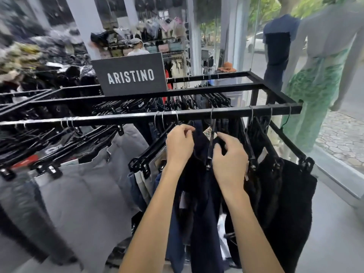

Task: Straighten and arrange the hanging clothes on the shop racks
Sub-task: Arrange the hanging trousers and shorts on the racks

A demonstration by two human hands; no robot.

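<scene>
Both our bare forearms reach up from the bottom edge toward the front rail [197, 115] of a black metal rack. Our left hand [180, 143] rests against a pair of navy trousers [202, 194] hanging from that rail, its fingers curled loosely and the fingertips pinching the dark cloth at the waistband. Our right hand [229, 158] sits just beside it, fingers half bent and slightly spread, thumb and forefinger closing around the black clip hanger [210, 146] that carries the trousers; whether they grip it firmly we cannot tell. A small patterned tag [207, 132] shows between our two hands, its print too blurred to read.

Crowding the rail on the left are grey trousers [82, 184] on black clip hangers, pushed at a slant. On the right hang black trousers [285, 198], touching the navy pair. A second rail behind holds more dark garments, packed close.

Standing on the rack's top is a dark sign [131, 75] reading "ARISTINO" in pale capitals. Beyond the rack's right corner stand two mannequins by the glass front: one in a green patterned skirt [317, 99], one in a navy top [279, 40]. Shelves of bags and hats fill the far wall, blurred.
</scene>
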